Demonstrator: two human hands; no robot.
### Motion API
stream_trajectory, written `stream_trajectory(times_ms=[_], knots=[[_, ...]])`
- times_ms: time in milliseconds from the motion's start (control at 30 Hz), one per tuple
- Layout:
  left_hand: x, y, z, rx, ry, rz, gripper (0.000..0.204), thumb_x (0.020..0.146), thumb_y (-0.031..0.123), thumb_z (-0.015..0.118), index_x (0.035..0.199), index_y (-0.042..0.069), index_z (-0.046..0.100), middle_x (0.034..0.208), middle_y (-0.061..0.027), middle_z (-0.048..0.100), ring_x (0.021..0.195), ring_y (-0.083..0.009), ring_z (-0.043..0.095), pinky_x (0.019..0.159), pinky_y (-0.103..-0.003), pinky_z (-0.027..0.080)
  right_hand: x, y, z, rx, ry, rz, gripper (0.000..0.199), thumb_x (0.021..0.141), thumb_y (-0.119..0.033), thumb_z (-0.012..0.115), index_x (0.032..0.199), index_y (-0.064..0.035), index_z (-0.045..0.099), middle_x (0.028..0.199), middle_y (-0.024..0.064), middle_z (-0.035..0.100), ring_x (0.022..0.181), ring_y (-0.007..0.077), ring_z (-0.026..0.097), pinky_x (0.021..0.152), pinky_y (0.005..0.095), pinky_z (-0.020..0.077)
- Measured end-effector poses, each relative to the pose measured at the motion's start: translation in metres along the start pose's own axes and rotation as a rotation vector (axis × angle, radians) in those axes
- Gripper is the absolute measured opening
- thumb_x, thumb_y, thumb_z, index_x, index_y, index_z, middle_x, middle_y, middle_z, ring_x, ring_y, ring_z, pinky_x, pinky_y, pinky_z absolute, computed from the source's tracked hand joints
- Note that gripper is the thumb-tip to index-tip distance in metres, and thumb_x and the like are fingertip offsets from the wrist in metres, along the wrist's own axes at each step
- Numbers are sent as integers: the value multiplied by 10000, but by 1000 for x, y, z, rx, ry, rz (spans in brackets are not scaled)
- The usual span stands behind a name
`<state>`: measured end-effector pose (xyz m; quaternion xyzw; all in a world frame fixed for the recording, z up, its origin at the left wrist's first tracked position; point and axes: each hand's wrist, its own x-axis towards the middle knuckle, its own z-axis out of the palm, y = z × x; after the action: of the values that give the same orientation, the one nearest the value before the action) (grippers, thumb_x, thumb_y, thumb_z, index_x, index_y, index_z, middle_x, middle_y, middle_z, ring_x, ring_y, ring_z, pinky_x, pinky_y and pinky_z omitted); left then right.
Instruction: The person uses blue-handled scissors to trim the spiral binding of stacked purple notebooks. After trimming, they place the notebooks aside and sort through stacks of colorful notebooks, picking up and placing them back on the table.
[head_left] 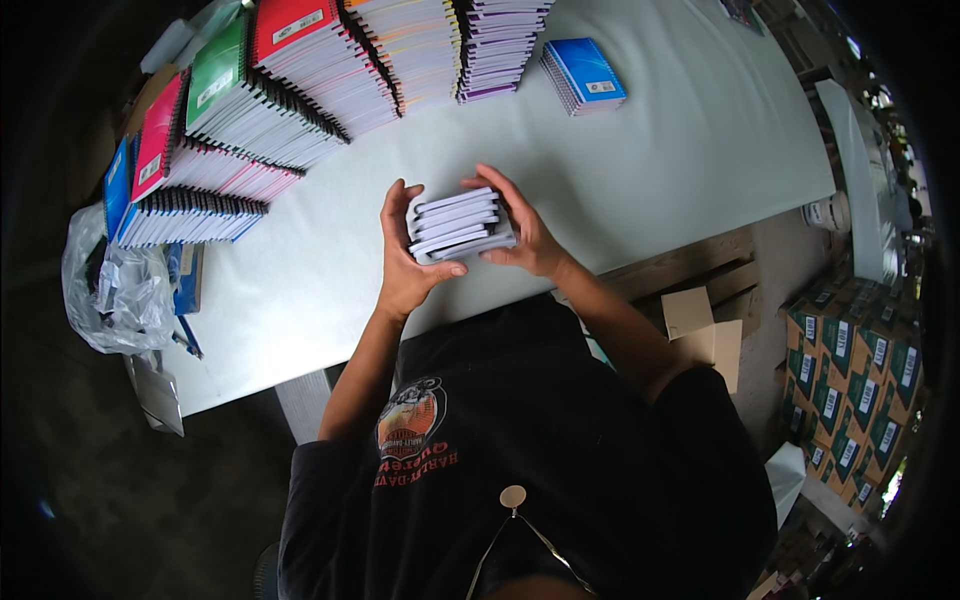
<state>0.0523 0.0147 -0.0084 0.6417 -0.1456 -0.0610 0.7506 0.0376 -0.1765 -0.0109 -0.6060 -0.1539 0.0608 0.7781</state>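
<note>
Small stack (460, 222), held over the near part of the table between the person's two hands. The left hand (405, 265) is clamped on its left end, thumb along the near side, fingertips curled up beyond. The right hand (535, 240) grips the right end, with fingers at the far side and thumb near the lower corner. The stack consists of several thin pads with white page edges turned up to the viewer; the layers are slightly uneven, and dark, curved bits of binding show at the left. From where I stand, the covers' colour cannot be told, and the hands hide part of both ends.

The table (680, 170) is pale and smooth. To the left lie a crumpled clear bag (120, 290) and, just beside it, a blue pen (188, 338). Beyond the hands, a curved row of spiral notebooks (255, 115) walls off the far left side, in tall piles of blue, pink, green, red, yellow-orange and purple. Farther right, apart from the row, sits a short pile of blue notebooks (583, 75). Off the table to the right are an open box (705, 335) and, farther out, stacked cartons (855, 380).
</note>
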Motion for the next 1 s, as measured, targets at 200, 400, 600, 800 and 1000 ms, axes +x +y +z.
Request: stream_trajectory(times_ms=[200,400,600,800,1000], knots=[[10,-25,12,-79,167,58,1077,449,449,891,1263,53,308,1128,-81,403,1027,-201,457,885,-339,418,16,16,13,79,173,-79,835,594,-347,826,1244,-38,402,1150,84,490,1100,173,469,962,321,362],[19,-69,-4,214,40,-119,972,529,364,882,1196,11,271,1104,-139,514,1022,-215,530,880,-335,436,30,69,0,-203,341,-165,875,543,-512,832,1160,-33,437,1014,84,582,930,186,582,822,325,470],[13,-104,-42,849,-351,197,850,615,274,844,1229,-18,334,1064,-154,583,1049,-272,557,901,-369,432,2,70,-3,-453,229,-99,862,506,-330,893,1172,-56,420,1093,113,570,1032,267,569,887,367,458],[54,-8,19,230,-371,-111,807,679,373,794,1230,-26,360,1085,-168,598,1057,-260,560,904,-368,445,12,5,-35,-200,329,-67,776,644,-220,811,1272,-53,387,1127,112,550,1065,257,543,903,363,439],[154,95,82,870,-22,439,795,792,460,639,1364,43,277,1319,-234,370,1173,-385,420,919,-460,370,77,-66,-101,431,826,-128,551,742,-153,718,1200,-11,446,1104,107,556,987,241,573,828,360,494]])
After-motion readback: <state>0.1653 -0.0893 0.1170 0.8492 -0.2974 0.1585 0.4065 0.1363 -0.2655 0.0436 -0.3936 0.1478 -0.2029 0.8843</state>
